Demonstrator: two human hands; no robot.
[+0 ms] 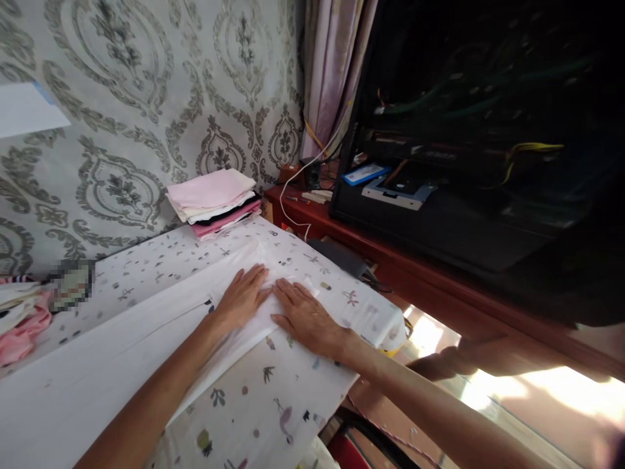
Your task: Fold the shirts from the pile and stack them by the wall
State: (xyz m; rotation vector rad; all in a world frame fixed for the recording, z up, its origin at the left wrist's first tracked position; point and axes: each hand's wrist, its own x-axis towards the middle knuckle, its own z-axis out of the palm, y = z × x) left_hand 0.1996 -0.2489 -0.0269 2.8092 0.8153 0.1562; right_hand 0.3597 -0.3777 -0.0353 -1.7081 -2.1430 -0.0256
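Observation:
A long white cloth [146,319] lies folded lengthwise across the surface with the printed cover [280,391]. It runs from the lower left up to the middle of the view. My left hand [241,296] rests flat on the far end of this cloth, fingers stretched out. Beside it, my right hand [307,316] presses flat on the cloth's right edge, with fingers extended and thumb apart. The fingertips of both hands are close together. A small dark mark shows on the cloth just left of my left hand.
Folded pink, white and black fabrics [215,198] are stacked by the patterned wall [127,117]. Pink and white clothes [22,326] lie at the left edge. To the right stands a red-brown wooden table [351,228] bearing a black computer case [463,228] and a white cable [297,172].

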